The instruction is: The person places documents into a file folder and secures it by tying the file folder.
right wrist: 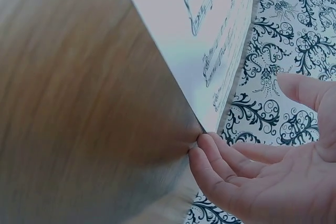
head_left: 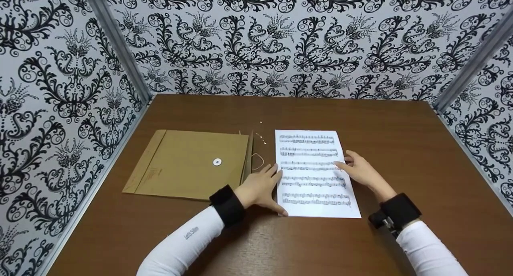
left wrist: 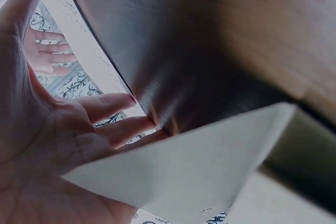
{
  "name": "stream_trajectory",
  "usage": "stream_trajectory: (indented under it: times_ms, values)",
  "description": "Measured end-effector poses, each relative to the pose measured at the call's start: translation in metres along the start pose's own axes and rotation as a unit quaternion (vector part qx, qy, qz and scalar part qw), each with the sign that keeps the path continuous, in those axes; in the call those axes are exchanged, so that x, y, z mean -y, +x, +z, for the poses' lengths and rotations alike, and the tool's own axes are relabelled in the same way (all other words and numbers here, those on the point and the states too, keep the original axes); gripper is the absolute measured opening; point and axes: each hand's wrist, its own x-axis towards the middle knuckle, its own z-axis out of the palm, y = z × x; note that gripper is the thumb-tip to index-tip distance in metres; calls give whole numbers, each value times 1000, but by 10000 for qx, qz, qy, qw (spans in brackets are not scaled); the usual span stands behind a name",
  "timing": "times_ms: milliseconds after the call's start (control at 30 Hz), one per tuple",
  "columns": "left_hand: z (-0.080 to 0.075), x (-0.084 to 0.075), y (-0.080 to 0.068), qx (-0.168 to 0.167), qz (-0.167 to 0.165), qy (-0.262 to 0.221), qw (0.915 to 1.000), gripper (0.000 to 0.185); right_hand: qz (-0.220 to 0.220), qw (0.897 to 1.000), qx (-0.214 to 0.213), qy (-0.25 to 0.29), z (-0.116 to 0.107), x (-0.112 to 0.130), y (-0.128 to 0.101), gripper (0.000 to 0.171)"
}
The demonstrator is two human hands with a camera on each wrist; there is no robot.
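A: State the condition of the left hand point(head_left: 260, 185).
B: Spread wide, thumb well apart from the fingers. Thumb and fingertips meet the left edge of the sheet music point(head_left: 310, 187).

A: And the right hand point(head_left: 359, 169)?
B: Relaxed, with a wide gap between thumb and fingers. The fingertips are at the sheet's right edge.

A: Specify the sheet's location.
B: Flat on the brown table point(head_left: 400, 147), between the two hands, printed staves upward.

A: List items near the left hand.
B: To its left, a brown envelope point(head_left: 180, 159) bearing a white disc point(head_left: 217, 161). Just beyond its fingers, a thin string loop point(head_left: 262, 161).
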Motion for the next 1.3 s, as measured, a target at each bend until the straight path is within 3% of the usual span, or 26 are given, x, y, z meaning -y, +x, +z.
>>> stream_trajectory:
  times_ms: [567,933,1300]
  values:
    - [-2,-1,-3,-35,-3,4,10000,125,-16,9981,-301,531,-6,-7,0,71]
    - [-2,0,-3,-27,-23,-53,10000,124,-247,9950,0,967,-3,-9,-2,55]
    - [0,-1,-3,-7,-43,-123,9999,124,106,9900,298,1376,-1,-13,-4,52]
